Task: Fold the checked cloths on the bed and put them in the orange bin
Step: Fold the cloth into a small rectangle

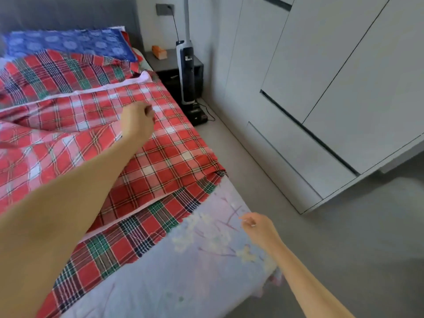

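A person stands at the corner of a bed (pixel 206 283) with both bare arms stretched over it. At far left a blue pillow (pixel 68 42) lies by the headboard. The red-and-white checked cloth (pixel 160 161) is spread flat on top, and its long run goes from the left of the view toward the bed's right edge. The left hand (pixel 137 121) hangs over the cloth's far half with fingers curled under. Whether they pinch the fabric cannot be told.

A red-and-green checked cloth (pixel 128 239) lies beneath it and pokes out as a diagonal band along the near edge. Further right the right hand (pixel 257 224) hovers above the bare floral sheet near the bed's side. It is just beside that band's end, its fingers loosely curled and holding no cloth.

The top cloth's near-right corner lies between the two hands, closer to the right one. The far hem is the left hand's reach, so a fold would likely bring far to near.

A wardrobe (pixel 332 76) fills the right. The orange bin is not in view.
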